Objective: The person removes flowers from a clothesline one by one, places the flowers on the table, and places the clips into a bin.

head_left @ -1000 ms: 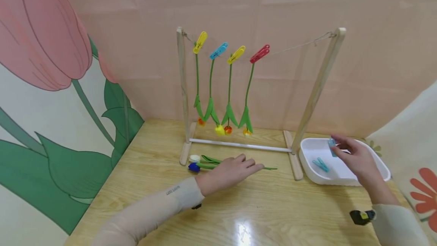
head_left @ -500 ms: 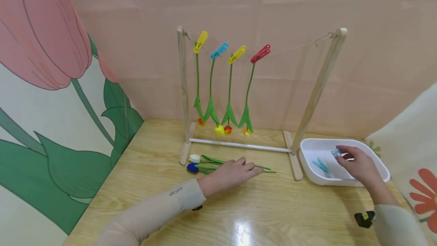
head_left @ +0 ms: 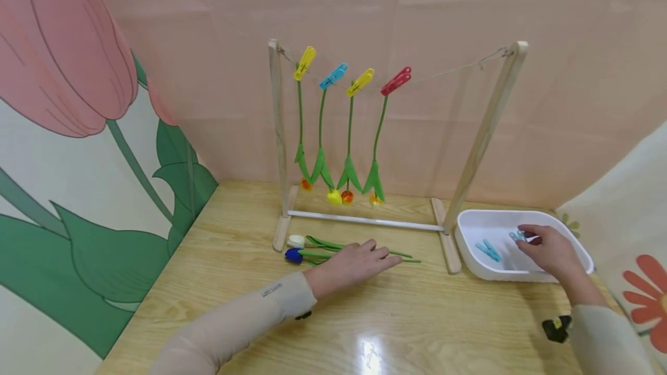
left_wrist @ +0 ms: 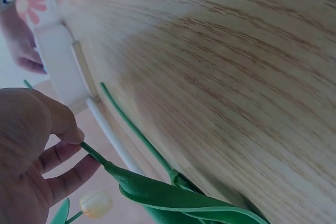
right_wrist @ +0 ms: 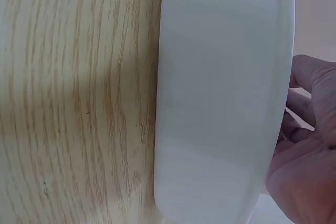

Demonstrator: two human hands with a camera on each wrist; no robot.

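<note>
In the head view my left hand [head_left: 354,268] lies over two artificial tulips, a white tulip [head_left: 296,241] and a blue tulip [head_left: 293,256]. Thumb and fingers pinch a green stem [left_wrist: 93,152] in the left wrist view; which flower it belongs to is hidden. A second stem [left_wrist: 137,132] lies beside it, apart from the fingers. Over the white tray [head_left: 500,276] my right hand [head_left: 553,252] pinches a light blue clothespin [head_left: 516,236]. Another light blue clothespin [head_left: 488,250] lies in the tray. The tray wall hides the right fingertips in the right wrist view.
Behind the hands stands a wooden frame [head_left: 490,126] with a string and a white bottom bar [head_left: 365,220]. Several tulips hang upside down from it by yellow, blue and red clothespins, such as the red clothespin [head_left: 396,81]. A pink cloth [head_left: 427,10] hangs behind.
My right hand has lowered slightly and shifted right, turning the clothespin in its fingers. The tulips under my left hand have shifted a little, and both stem ends now show.
</note>
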